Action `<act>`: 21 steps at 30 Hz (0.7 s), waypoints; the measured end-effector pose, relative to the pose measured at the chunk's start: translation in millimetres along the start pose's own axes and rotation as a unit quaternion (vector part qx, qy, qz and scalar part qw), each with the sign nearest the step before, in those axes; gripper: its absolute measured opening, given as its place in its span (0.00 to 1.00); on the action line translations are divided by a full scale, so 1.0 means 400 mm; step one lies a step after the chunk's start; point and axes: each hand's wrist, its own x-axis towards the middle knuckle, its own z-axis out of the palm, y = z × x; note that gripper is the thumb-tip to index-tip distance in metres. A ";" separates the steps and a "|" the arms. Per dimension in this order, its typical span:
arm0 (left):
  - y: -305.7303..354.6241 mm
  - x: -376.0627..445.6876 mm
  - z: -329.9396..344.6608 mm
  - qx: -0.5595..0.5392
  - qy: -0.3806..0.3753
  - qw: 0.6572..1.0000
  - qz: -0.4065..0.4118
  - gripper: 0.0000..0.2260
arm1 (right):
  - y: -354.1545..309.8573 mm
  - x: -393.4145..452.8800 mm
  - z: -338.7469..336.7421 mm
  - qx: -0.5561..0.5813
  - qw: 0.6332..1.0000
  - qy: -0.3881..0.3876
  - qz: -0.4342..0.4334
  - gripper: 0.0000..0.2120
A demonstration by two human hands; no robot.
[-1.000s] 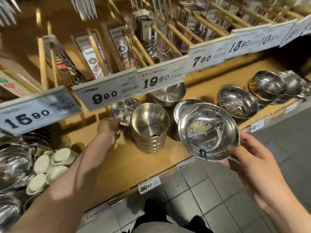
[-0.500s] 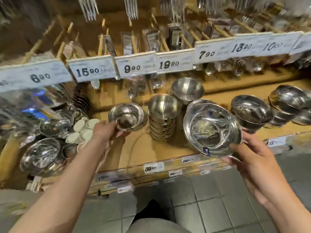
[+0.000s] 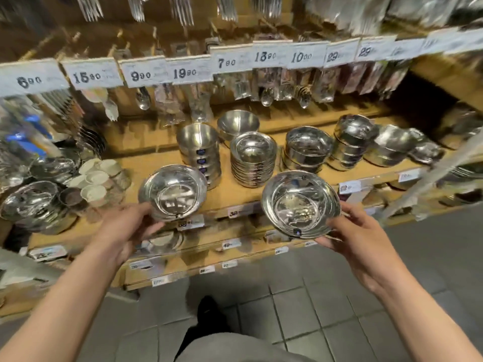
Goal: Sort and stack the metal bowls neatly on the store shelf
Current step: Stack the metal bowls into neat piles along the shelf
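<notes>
Steel, mirror-bright: two round bowls held off the shelf edge, mouths tilted up toward the camera. Left hand cupped under the near rim of the smaller bowl, forearm reaching in from lower left. Right hand gripping the wide bowl at its right rim, thumb on top, wrist bent. Beyond, on yellow wood, upright nested stacks, mouths up; a single bowl behind. Farther up, blurred white price tags.
</notes>
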 end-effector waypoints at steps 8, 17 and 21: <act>-0.003 -0.231 0.205 0.039 -0.158 0.987 -0.011 0.06 | -0.005 -0.065 -0.106 -0.024 1.000 -0.003 0.015 0.16; 0.018 -0.380 0.393 0.128 -0.264 0.956 0.022 0.08 | -0.037 -0.082 -0.113 0.009 1.000 0.002 0.018 0.19; 0.019 -0.389 0.427 0.168 -0.282 0.945 0.022 0.09 | -0.054 -0.079 -0.118 0.031 0.999 -0.020 0.020 0.11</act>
